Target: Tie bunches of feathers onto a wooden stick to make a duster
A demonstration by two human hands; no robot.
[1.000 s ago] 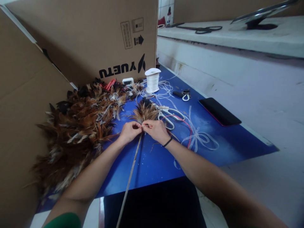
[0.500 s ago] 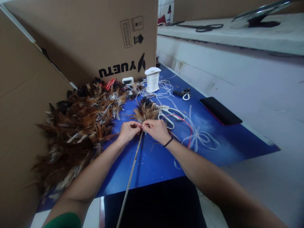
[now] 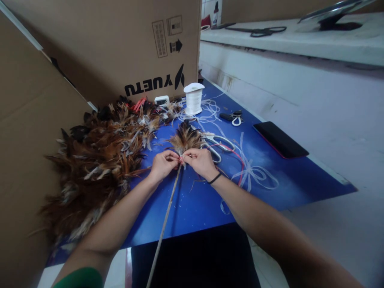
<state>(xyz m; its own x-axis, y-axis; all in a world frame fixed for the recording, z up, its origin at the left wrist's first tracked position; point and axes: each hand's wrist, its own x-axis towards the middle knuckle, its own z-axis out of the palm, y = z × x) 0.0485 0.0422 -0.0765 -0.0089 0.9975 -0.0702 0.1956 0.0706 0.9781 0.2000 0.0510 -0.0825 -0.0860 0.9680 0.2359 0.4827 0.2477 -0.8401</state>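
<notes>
Left hand point(image 3: 163, 165), right hand point(image 3: 200, 162) pinching red tie point(image 3: 181, 159); we're judging feather bundle point(image 3: 186, 138) light, fragile, stick point(image 3: 167, 218) stiff, best gripped at tie.

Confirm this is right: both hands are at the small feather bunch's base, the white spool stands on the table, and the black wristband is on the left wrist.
No: the black wristband is on the wrist of the right hand, not the left hand, as the head view shows. The rest stands: both hands are at the small feather bunch, the white spool on the table.
</notes>
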